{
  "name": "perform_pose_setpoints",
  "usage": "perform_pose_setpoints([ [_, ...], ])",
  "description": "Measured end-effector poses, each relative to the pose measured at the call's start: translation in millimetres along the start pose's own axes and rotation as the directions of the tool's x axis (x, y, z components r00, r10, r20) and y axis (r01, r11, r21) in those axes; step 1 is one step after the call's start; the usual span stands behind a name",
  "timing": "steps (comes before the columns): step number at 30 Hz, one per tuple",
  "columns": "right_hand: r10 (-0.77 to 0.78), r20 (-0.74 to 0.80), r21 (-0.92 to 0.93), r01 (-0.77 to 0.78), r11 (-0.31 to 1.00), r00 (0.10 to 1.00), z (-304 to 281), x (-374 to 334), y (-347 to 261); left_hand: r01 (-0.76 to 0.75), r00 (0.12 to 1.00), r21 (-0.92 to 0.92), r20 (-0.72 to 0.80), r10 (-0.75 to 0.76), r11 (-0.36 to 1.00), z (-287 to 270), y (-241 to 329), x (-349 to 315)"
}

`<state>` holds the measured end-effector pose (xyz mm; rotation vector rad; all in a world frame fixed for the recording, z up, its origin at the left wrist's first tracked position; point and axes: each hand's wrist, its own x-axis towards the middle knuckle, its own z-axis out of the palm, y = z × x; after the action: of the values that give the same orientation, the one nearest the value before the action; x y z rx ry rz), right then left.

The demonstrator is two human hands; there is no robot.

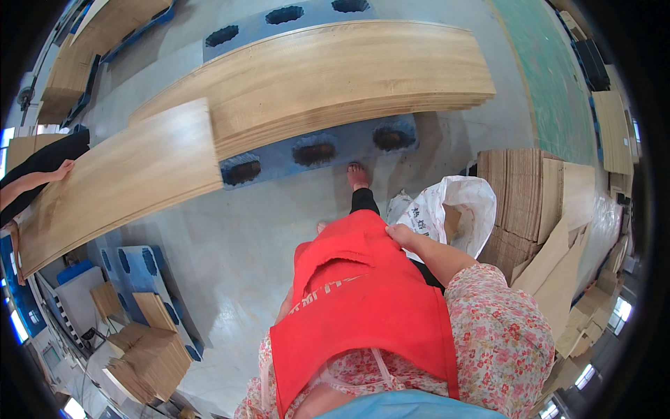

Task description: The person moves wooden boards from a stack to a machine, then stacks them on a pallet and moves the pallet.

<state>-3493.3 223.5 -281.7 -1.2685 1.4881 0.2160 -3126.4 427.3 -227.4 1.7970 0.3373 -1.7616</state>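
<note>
My right hand [400, 236] is closed at the side edge of the red apron [370, 293], its fingers gathered on the cloth. Just beyond it stands a white woven bag [473, 202], its mouth gaping, with something brown inside. A sliver of my left arm [285, 307] shows beside the apron; the left hand itself is hidden behind the cloth. Ahead of me a stack of long wooden boards [349, 66] lies on a blue pallet [279, 162]. At the left, another person's hand [61, 170] rests on a second group of long boards [132, 178], which overlaps the stack's left end.
Stacked brown cardboard [513, 202] stands to the right, with loose sheets [551, 269] leaning by it. An upright blue pallet [143, 269] and a pile of short boards [150, 359] are at the lower left. More boards [77, 70] sit at the far left. Green flooring [544, 77] runs along the right.
</note>
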Motion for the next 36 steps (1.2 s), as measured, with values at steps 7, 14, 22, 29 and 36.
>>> perform_pose_setpoints([
  [7, 0.039, -0.027, -0.154, -0.043, 0.987, 0.999, 7.9, -30.1, 55.6, 0.001, 1.000, -0.095, 0.028, 0.002, 0.995, -4.9, -6.4, 4.7],
  [14, 0.347, 0.502, 0.726, -0.604, 0.329, 0.792, -1.2, -98.9, -10.9, 0.002, 0.998, -0.203, 0.063, 0.011, 0.979, -6.0, -6.9, 12.7],
  [22, 0.075, 0.414, 0.552, -0.316, 0.771, 0.907, -49.2, -96.5, -109.1, -0.027, 0.999, -0.476, 0.001, 0.032, 0.879, 9.1, 10.6, -2.5],
  [29, -0.073, 0.299, -0.013, 0.080, 0.997, 0.951, -111.0, 0.7, -204.7, -0.179, 0.978, -0.713, -0.203, 0.045, 0.678, 42.2, 82.6, -60.5],
  [36, -0.701, 0.296, -0.484, 0.734, 0.476, 0.649, -113.5, 77.2, -318.0, -0.541, 0.801, -0.266, -0.451, 0.393, 0.798, 36.7, 127.6, -110.7],
])
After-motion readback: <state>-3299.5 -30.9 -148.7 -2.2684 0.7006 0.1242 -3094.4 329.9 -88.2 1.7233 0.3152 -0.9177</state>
